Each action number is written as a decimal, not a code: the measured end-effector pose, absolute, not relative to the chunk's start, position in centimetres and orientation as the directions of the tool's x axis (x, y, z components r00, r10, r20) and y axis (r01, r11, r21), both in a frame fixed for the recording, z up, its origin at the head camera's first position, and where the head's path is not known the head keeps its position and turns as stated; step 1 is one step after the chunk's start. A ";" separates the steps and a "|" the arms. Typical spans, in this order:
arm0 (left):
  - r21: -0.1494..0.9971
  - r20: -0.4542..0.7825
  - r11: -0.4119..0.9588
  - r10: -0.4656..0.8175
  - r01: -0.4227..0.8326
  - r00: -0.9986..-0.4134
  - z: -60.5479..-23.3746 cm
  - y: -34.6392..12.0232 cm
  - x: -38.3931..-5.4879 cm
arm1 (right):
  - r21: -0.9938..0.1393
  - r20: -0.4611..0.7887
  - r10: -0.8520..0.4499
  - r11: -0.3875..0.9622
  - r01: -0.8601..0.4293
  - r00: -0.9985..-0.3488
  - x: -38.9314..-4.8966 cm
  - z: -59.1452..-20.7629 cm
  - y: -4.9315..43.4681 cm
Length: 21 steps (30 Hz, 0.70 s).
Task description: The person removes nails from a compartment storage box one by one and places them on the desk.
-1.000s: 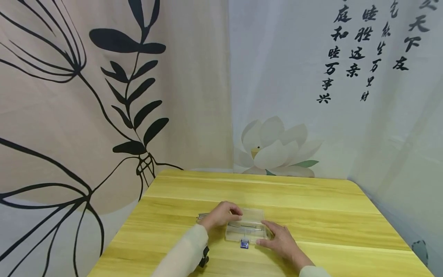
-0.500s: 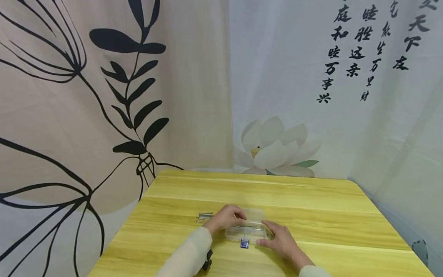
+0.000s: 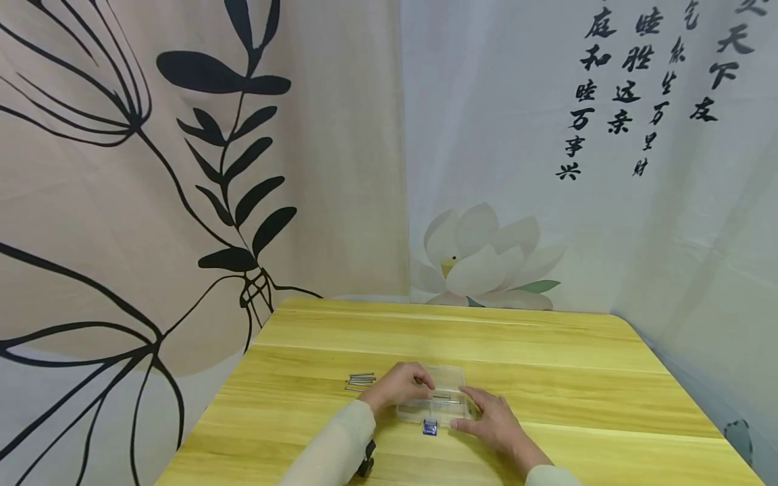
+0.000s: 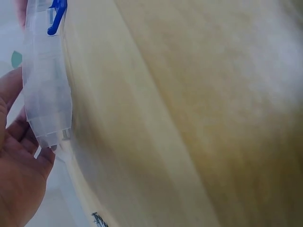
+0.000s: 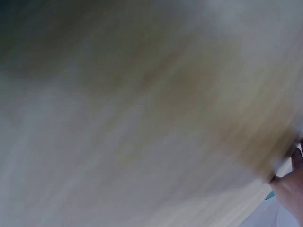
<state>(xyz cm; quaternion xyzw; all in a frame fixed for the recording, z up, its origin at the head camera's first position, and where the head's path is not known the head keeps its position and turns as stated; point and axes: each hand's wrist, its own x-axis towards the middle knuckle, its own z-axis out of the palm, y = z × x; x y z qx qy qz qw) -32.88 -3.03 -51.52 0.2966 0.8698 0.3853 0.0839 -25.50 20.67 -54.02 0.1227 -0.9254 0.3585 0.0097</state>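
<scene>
clear box (image 3: 433,410) is gripped by right hand (image 3: 495,425) | left hand (image 3: 401,385) above box, grip unclear | thin metal rods (image 3: 361,381) seen beside left wrist

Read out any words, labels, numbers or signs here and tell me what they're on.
"庭和睦万事兴" on the hanging cloth, leftmost column
"睦胜远亲" same cloth, second column
"气能生万里财" same cloth, third column
"天下友" same cloth, rightmost column
Strokes cut at the top edge: unreadable.
Nothing legible on the clear box or its blue latch.
</scene>
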 end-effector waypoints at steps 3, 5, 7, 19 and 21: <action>0.709 0.073 0.541 0.582 0.453 -0.810 -51.4 -3.0 -32.8 | -0.659 0.106 -0.221 0.714 -0.234 -0.970 -25.5 -54.0 20.7; 0.702 0.063 0.549 0.586 0.453 -0.808 -51.3 -3.0 -32.9 | -0.661 0.103 -0.223 0.713 -0.234 -0.969 -25.5 -54.0 20.7; 0.691 0.058 0.558 0.591 0.460 -0.804 -51.3 -3.0 -33.0 | -0.664 0.098 -0.226 0.711 -0.232 -0.969 -25.5 -54.0 20.7; 0.622 0.044 0.577 0.649 0.529 -0.760 -51.4 -2.8 -33.8 | -0.657 0.105 -0.232 0.713 -0.243 -0.967 -25.6 -54.3 20.7; 0.618 0.039 0.583 0.647 0.528 -0.761 -51.5 -2.7 -33.9 | -0.657 0.104 -0.232 0.714 -0.242 -0.967 -25.5 -54.3 20.7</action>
